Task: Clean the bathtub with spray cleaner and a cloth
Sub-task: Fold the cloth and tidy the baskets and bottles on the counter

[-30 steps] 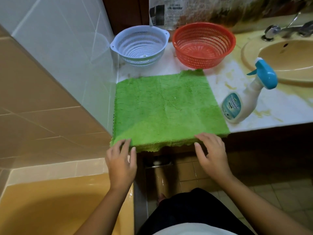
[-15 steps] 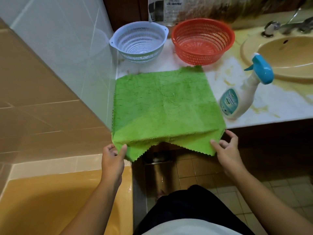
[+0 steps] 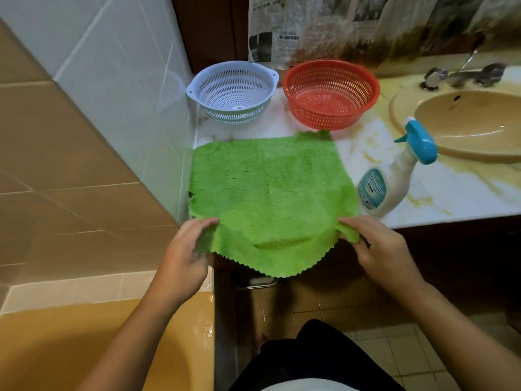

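Plainly 1 cloth (image 3: 267,193) between 2 hands (image 3: 184,251) (image 3: 384,248).

The cloth (image 3: 270,193) is bright green, its edge cut in zigzags. The spray bottle (image 3: 394,190) is white with a blue trigger head and a teal label. The colander (image 3: 234,94) is pale blue-white, the basket (image 3: 329,94) orange-red. The worktop (image 3: 451,198) is white with yellow stains, and the bathtub (image 3: 70,348) is mustard yellow.

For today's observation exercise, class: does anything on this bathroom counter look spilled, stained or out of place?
Yes. Yellow-brown stains streak the white countertop between the spray bottle and the sink, like a dried spill. Newspaper hangs behind the red basket, odd for a bathroom.
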The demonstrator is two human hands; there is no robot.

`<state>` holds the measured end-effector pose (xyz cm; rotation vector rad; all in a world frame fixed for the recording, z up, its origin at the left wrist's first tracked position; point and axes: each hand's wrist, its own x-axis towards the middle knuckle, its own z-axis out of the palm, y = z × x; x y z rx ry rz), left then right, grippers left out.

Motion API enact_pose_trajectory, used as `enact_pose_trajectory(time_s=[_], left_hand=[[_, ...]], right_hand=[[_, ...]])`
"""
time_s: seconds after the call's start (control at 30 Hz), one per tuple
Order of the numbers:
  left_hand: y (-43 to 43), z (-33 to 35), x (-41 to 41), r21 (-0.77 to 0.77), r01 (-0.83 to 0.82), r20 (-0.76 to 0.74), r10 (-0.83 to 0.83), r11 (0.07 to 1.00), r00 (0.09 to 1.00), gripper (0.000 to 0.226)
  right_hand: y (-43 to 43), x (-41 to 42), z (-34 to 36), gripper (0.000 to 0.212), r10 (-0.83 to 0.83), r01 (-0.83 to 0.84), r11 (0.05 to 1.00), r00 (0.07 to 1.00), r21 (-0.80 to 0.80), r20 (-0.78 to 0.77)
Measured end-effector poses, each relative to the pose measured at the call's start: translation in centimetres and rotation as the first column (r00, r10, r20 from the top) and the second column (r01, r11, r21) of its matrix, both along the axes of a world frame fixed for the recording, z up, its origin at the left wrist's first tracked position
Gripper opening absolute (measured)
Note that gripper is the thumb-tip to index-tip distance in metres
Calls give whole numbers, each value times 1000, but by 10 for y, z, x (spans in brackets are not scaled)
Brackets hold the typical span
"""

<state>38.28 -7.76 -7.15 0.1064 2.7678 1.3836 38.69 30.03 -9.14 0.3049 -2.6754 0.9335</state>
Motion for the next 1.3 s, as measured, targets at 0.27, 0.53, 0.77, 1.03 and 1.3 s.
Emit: enact_pose_trajectory(time_s=[0.27, 0.53, 0.77, 1.03, 1.3], left_hand=[[12, 3, -65, -339, -286, -417, 130, 896, 900, 8], [35, 11, -155, -400, -503, -211, 456, 766, 864, 33], [29, -6, -229, -475, -541, -311, 443, 694, 841, 14], [30, -29, -283, -509, -582, -322, 487, 634, 812, 9], [32, -42, -300, -609, -519, -208, 510, 600, 835, 13]], right_hand=[[-13, -92, 16, 34, -271, 268, 958, 962, -101, -20], [-30, -170, 10, 34, -462, 482, 871, 869, -94, 178], [-29, -253, 5, 26, -625, 686, 716, 714, -133, 317], [-26, -309, -17, 24, -678, 759, 635, 638, -146, 366], [-26, -320, -38, 15, -691, 737, 668, 665, -101, 283]])
